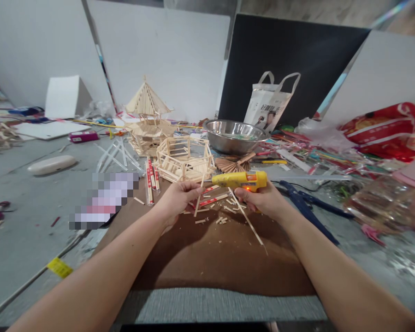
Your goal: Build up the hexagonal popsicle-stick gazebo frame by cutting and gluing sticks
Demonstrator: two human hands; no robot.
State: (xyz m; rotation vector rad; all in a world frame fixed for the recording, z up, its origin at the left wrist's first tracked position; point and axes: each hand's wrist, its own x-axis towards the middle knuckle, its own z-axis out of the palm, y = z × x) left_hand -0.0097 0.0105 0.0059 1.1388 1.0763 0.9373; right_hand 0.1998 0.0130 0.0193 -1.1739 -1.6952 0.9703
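Between the fingertips of my left hand (pixel 180 199) is a thin wooden stick (pixel 198 201), held nearly upright. My right hand (pixel 263 201) is wrapped round a yellow glue gun (pixel 233 179), its orange light lit and its nozzle pointing left at the stick. A clear glue stick (pixel 311 177) juts from the gun's back. Another long thin stick (pixel 247 218) slants down from beside my right fingers; whether they hold it too I cannot tell. Just beyond my hands stands an open wooden stick frame (pixel 185 159). Short stick offcuts (pixel 221 220) lie scattered below.
A brown mat (pixel 207 263) covers the work spot. Behind are a stick pagoda model (pixel 147 115), a steel bowl (pixel 235 137) and a white bag (pixel 269 106). Blue-handled cutters (pixel 304 207) and a clear bottle (pixel 380 198) lie right. Wrapped chopsticks (pixel 150 182) and a phone (pixel 105 200) lie left.
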